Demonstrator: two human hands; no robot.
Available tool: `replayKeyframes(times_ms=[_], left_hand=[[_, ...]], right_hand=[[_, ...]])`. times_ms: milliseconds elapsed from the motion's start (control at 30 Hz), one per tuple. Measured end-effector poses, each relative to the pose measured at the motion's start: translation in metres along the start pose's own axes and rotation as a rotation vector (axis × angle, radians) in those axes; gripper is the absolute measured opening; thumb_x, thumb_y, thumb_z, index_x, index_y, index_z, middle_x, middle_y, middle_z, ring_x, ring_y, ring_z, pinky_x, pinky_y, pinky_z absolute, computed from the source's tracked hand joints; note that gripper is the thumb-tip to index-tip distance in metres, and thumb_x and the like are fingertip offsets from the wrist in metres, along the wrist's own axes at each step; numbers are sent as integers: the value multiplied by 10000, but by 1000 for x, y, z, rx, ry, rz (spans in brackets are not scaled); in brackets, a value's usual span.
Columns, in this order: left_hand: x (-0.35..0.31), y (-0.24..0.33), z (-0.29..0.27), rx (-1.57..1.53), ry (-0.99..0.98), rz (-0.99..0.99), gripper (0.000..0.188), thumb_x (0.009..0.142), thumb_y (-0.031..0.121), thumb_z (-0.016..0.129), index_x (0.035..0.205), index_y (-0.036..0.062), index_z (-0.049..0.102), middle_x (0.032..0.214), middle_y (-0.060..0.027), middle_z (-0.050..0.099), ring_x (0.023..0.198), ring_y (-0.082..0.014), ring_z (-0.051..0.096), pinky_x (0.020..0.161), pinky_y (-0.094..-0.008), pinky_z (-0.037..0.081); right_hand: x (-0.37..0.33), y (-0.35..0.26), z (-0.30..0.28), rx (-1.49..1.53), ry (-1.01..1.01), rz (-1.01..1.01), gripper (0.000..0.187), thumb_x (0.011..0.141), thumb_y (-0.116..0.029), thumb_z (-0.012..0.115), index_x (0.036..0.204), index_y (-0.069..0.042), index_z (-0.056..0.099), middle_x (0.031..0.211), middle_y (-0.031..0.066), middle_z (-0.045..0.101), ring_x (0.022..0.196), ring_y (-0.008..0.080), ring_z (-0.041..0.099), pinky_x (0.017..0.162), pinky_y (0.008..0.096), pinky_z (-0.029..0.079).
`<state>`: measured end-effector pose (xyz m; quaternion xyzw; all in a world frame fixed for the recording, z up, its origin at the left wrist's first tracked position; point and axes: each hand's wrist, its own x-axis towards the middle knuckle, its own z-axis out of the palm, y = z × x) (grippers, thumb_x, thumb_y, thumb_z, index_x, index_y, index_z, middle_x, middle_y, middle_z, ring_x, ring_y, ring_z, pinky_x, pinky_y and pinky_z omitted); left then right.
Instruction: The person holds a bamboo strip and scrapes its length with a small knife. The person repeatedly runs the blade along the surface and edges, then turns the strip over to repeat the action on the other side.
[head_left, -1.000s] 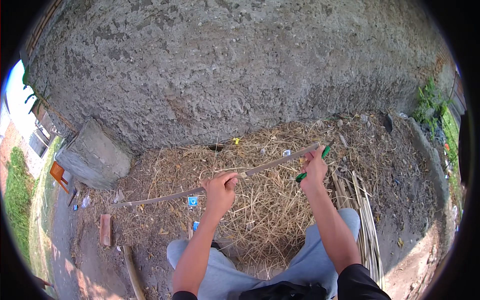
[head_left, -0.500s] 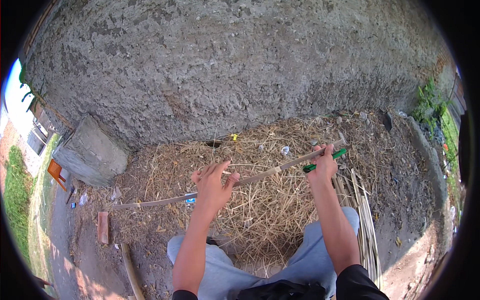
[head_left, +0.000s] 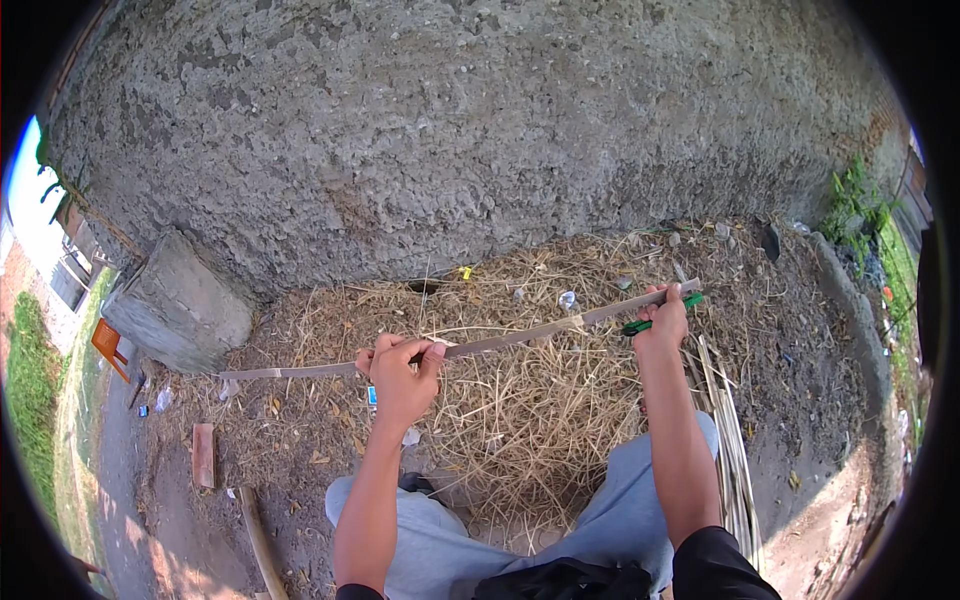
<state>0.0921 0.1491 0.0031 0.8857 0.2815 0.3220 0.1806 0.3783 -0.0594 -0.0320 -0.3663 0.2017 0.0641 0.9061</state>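
A long, thin bamboo strip [head_left: 515, 338] stretches across in front of me, its right end a little higher than its left. My left hand [head_left: 400, 378] pinches it left of the middle between thumb and fingers. Close to the strip's right end, my right hand [head_left: 663, 318] is closed round it. The same hand also grips a slim green tool [head_left: 640, 327], whose ends stick out on both sides of the fist. Its working part is mostly hidden by my fingers. Straw-like shavings [head_left: 520, 420] lie in a heap beneath the strip, between my knees.
A rough grey wall [head_left: 480, 130] rises ahead, with a concrete block [head_left: 185, 305] at its left foot. More bamboo strips [head_left: 733, 470] lie beside my right leg. A brick [head_left: 204, 455] and a wooden pole [head_left: 260, 540] lie at left; an orange chair [head_left: 107, 343] stands beyond.
My left hand has come down from spread fingers onto the strip and closed on it. The strip's left end has risen, and my right hand has shifted slightly right.
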Motion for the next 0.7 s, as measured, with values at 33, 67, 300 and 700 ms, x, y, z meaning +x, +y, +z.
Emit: replayKeyframes(times_ms=[33,67,300,700], left_hand=[[1,-6,1,-28,-17,-33,214,861,304,703,819,98,739,799,0,608,875,-163,531,916,-414,215],[2,-10,3,-56,-35,-65,212,858,301,707,819,95,741,814,3,603,874,-156,527,918,-410,211],[-4,-22,16,-92,19,-24,158,820,289,736,801,134,756,780,10,646,802,-133,526,854,-379,227],[-2,3,15,-122,-132,202,304,841,163,725,1123,95,635,1006,-35,693,811,-151,645,924,-349,331]], right_hand=[[1,0,-1,-11,-34,6,299,1038,-319,431,962,-57,554,827,65,603,492,68,359,473,248,314],[3,0,-1,-22,-68,12,296,1039,-316,425,946,-62,546,808,62,592,483,68,354,462,247,308],[4,-6,-5,22,-99,39,310,1039,-315,430,955,-45,558,800,84,590,497,70,343,469,258,316],[27,-33,-6,139,-54,64,327,1028,-380,417,865,-106,491,713,23,543,453,67,326,426,233,289]])
